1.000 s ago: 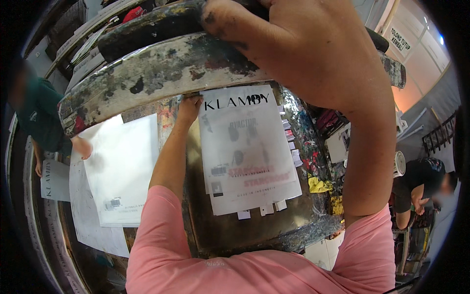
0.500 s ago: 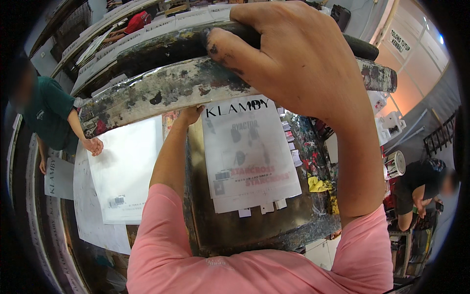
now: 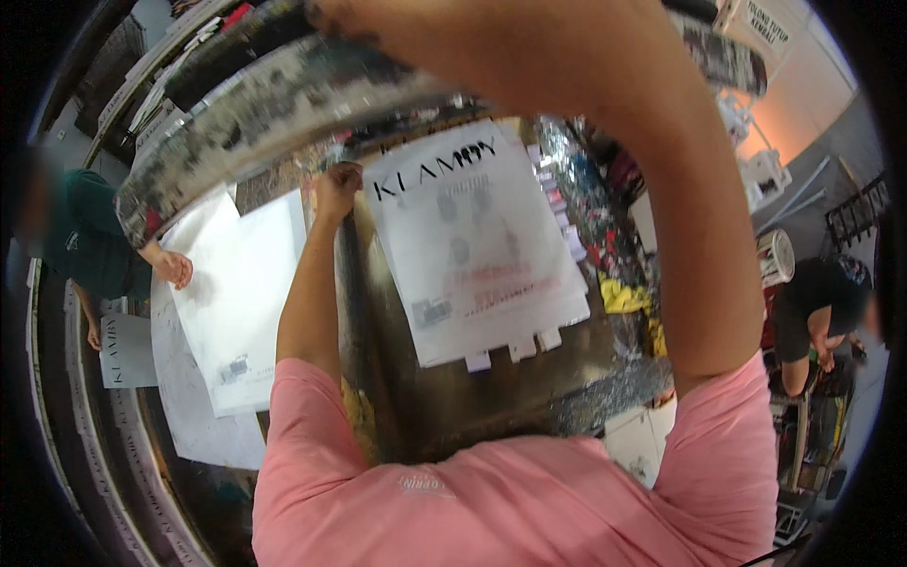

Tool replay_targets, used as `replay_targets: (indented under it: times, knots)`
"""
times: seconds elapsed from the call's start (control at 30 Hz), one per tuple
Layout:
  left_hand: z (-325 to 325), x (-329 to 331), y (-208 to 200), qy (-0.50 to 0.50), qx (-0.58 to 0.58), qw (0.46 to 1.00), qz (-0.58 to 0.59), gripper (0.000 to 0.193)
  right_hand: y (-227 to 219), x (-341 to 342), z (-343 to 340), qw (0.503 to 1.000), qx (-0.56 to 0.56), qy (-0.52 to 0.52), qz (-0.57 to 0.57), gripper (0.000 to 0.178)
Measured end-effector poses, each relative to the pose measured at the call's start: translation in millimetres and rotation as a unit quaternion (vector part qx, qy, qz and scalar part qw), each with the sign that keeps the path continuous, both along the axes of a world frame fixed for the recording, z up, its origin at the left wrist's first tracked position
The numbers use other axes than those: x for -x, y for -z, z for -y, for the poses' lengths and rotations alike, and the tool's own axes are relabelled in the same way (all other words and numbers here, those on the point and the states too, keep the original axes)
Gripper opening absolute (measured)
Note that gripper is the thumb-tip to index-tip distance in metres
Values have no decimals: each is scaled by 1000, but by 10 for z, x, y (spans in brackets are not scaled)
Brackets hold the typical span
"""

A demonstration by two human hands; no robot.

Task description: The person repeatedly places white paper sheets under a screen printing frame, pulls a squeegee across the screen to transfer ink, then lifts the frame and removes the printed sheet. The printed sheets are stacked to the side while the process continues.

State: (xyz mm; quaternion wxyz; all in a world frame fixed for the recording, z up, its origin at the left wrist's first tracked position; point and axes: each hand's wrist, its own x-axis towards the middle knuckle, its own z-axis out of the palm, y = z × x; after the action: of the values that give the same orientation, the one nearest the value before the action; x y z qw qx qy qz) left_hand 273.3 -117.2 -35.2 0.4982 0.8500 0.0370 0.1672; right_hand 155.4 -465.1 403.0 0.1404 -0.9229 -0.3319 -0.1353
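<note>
A paint-stained wooden bar [image 3: 255,123], apparently one side of a printing frame, slants across the upper part of the view, raised above the table. Over it reaches my right hand [image 3: 453,38], its inky thumb against the bar and its other fingers cut off by the upper edge. A thin whitish printed sheet [image 3: 482,241], with black lettering at its top and fainter red and grey print below, lies on a dark board [image 3: 472,406]. Just left of that sheet's upper left corner is my left hand [image 3: 338,181], fingers curled closed; what they hold, if anything, is hidden.
White sheets [image 3: 250,302] lie on the left, beside a person's hand [image 3: 173,268] from a green sleeve. Pale tabs [image 3: 521,348] edge the printed sheet. A crumpled yellow cloth [image 3: 624,295] lies right of it. Another person [image 3: 822,326] crouches at the far right, near a white bucket [image 3: 777,257].
My right hand and the wooden bar have moved up in the view. My left hand has shifted up and left, off the printed sheet's corner. The whole view has tilted slightly.
</note>
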Motion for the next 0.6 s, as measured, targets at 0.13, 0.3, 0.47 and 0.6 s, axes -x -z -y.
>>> replay_targets:
  times: [0.13, 0.3, 0.47, 0.6]
  knots:
    - [118, 538, -323, -55, 107, 992, 47, 20, 251, 98, 235, 990, -45, -4, 132, 58]
    - [-336, 2338, -451, -260, 56, 963, 52, 23, 458, 55, 156, 975, -115, -77, 174, 59]
    - [-554, 3739, -345, -444, 26, 893, 69, 25, 447, 192, 275, 980, -105, -90, 146, 59]
    - [-918, 4583, -63, -556, -32, 830, 32, 28, 470, 69, 231, 989, -85, -86, 84, 49]
